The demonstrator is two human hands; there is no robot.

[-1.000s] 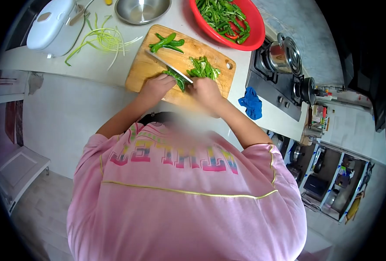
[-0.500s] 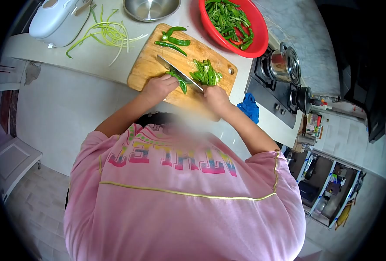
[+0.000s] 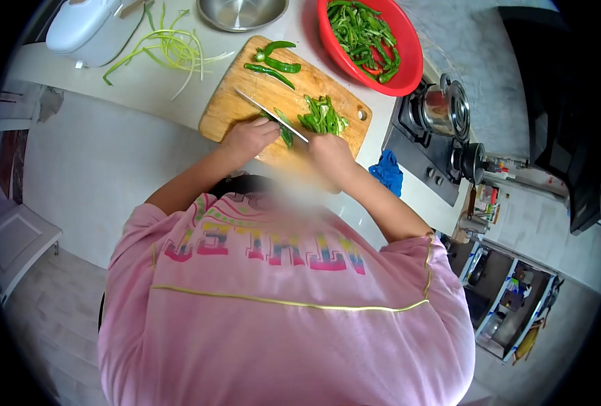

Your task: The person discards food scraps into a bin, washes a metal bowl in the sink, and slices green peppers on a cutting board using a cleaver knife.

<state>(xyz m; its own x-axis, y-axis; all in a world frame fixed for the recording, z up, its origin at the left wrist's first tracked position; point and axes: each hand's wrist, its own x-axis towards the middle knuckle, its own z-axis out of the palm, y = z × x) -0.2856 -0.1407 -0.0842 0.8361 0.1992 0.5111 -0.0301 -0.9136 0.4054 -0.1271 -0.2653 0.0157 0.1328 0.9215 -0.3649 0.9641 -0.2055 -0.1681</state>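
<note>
My right hand point(image 3: 330, 154) is wrapped round the handle of a kitchen knife point(image 3: 271, 114), whose blade slants up to the left over a wooden cutting board point(image 3: 229, 95). Curled fingers of my left hand point(image 3: 251, 137) press on a green pepper point(image 3: 286, 135) beside the blade; part of that pepper is hidden by the hand and knife. A pile of sliced green pepper point(image 3: 323, 116) lies to the right of the blade. At the board's far left end are whole green peppers point(image 3: 269, 74).
A red bowl point(image 3: 408, 74) of cut peppers stands behind the board, with a steel bowl point(image 3: 243, 20) and scallions point(image 3: 172, 51) to its left. A white appliance point(image 3: 84, 30) sits far left. On the right are a blue cloth point(image 3: 387, 173), a gas stove point(image 3: 422, 159) and a pot point(image 3: 442, 111).
The knife has shifted slightly left and turned, its blade now showing as a thin line. My right hand moved a little left; my left hand stays on the pepper. The view shifted slightly.
</note>
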